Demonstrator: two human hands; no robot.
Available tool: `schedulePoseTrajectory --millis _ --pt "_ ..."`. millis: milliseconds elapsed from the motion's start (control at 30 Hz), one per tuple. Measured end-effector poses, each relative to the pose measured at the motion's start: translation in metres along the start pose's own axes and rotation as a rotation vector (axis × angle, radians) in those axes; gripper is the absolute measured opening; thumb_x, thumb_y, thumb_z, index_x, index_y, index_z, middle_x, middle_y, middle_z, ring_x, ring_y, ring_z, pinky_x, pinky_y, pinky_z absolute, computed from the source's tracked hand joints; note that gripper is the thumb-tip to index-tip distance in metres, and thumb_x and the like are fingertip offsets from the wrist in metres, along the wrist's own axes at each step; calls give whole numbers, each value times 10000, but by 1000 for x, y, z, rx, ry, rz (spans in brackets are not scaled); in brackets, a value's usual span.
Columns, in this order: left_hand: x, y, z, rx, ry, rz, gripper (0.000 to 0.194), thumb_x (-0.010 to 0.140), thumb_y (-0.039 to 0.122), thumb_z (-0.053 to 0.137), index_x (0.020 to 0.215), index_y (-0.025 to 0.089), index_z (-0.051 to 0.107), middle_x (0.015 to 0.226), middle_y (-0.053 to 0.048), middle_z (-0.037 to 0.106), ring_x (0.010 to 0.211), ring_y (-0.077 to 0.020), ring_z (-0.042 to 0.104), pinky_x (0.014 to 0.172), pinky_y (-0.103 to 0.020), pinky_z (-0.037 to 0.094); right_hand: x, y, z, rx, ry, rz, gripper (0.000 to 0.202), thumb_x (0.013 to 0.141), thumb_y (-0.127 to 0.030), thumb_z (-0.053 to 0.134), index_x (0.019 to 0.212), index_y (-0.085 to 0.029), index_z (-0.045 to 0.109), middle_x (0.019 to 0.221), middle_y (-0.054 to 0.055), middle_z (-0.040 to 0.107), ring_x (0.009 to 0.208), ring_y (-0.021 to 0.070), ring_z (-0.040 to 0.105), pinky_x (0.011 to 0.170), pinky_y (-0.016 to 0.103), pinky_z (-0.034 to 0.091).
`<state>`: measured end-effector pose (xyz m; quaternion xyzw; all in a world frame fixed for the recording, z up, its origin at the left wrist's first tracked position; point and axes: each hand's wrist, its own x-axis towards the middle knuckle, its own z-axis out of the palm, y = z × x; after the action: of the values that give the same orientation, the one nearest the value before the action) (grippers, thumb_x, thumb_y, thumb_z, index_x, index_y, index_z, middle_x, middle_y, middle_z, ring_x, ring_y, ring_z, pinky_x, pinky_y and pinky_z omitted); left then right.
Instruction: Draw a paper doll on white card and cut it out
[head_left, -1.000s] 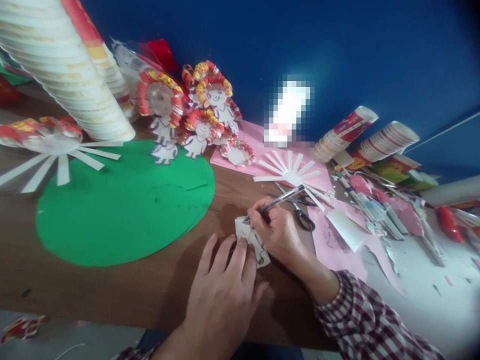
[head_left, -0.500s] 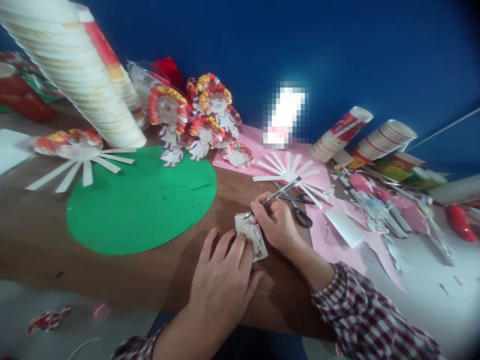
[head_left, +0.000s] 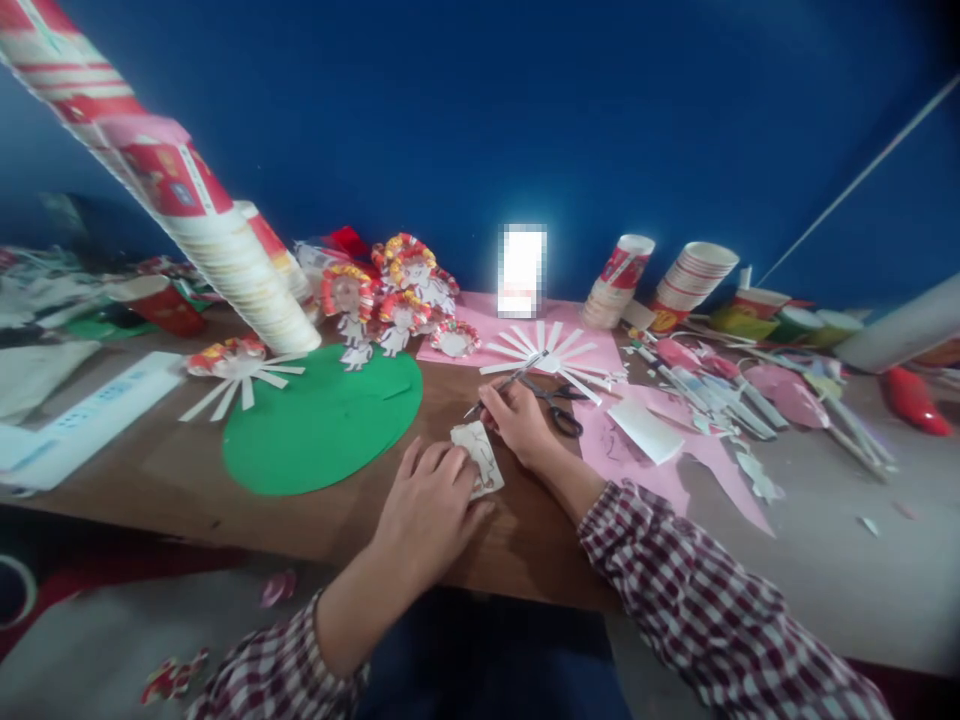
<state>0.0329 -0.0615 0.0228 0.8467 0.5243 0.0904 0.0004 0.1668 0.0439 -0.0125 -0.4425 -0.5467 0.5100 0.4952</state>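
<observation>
A small white paper [head_left: 482, 455] with a dark line drawing lies on the brown table. My left hand [head_left: 427, 510] rests flat on its left part, fingers stretched out, covering some of the drawing. In my right hand [head_left: 514, 420] a pen [head_left: 517, 375] is pinched, its tip a little above the paper's upper edge and apart from it. Black-handled scissors [head_left: 566, 420] lie just beyond my right hand. A white paper piece cut into radiating strips [head_left: 551, 352] is behind them on a pink sheet [head_left: 454, 352].
A green paper oval [head_left: 315, 450] lies to the left, with paper figures with red and yellow ruffs [head_left: 401, 315] behind it. A tall leaning cup stack [head_left: 225, 260] rises at left. More stacked cups [head_left: 694, 280], paper strips [head_left: 720, 400] and pink scraps [head_left: 637, 470] are at right.
The pen tip has lifted from the paper and moved slightly beyond its top edge. My left hand stays on the paper. The camera view has shifted, showing more of the left side.
</observation>
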Motion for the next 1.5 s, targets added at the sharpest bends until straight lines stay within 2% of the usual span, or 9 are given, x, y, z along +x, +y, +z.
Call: schedulePoseTrajectory --millis 200,433,533,667,767,967,1200,1367,1500 --pt "9 -1 -10 97 -27 125 226 848 360 563 943 168 634 946 -74 639 1088 -269 490 1048 -482 283 2 -3 -1 90 22 -5 245 814 -383 560 677 -187 507 490 -53 519 402 68 428 395 173 320" --pt "27 -11 -14 198 -96 269 197 895 200 431 825 150 608 817 -84 629 850 -241 561 852 -422 406 4 -3 -2 217 65 35 267 754 -385 626 626 -177 519 463 -51 515 376 55 407 359 163 277" --pt "32 -21 -11 150 -124 315 149 877 163 465 816 165 600 769 -55 616 770 -207 568 778 -362 418 6 -3 -3 303 100 63 278 748 -400 624 629 -179 502 464 -59 495 370 47 392 350 156 268" --pt "42 -28 -10 62 -95 337 161 863 161 488 871 172 649 828 -59 645 809 -189 587 756 -307 416 9 -6 -6 403 140 91 326 744 -426 626 601 -181 465 469 -65 469 367 34 367 338 152 259" --pt "57 -30 -13 29 -219 298 174 796 119 534 727 167 686 689 -50 657 698 -168 606 664 -265 413 8 -8 -7 451 150 111 354 737 -438 647 589 -178 457 470 -60 468 371 32 366 329 150 249" --pt "87 -33 -25 -144 -467 221 176 690 81 642 824 159 726 832 -61 728 762 -144 645 664 -205 418 5 -12 -9 523 170 135 360 704 -435 705 638 -182 459 510 -63 487 397 34 392 340 145 270" --pt "106 -38 -31 -192 -616 256 187 633 134 730 818 152 731 764 -39 722 628 -123 609 529 -191 379 10 -37 -23 564 254 67 328 772 -412 645 629 -197 443 531 -69 457 412 42 380 355 166 294" --pt "111 -40 -31 -246 -649 323 183 628 88 713 800 149 732 764 -31 719 644 -113 609 543 -181 383 -11 -62 -30 567 241 11 329 708 -420 716 667 -196 479 564 -60 496 450 52 412 371 169 293" --pt "114 -43 -30 -286 -675 349 163 653 102 706 803 162 733 768 -18 722 668 -105 622 559 -165 394 -48 -64 -24 365 178 -1 263 753 -417 678 764 -196 536 586 -52 546 464 55 438 406 162 308"
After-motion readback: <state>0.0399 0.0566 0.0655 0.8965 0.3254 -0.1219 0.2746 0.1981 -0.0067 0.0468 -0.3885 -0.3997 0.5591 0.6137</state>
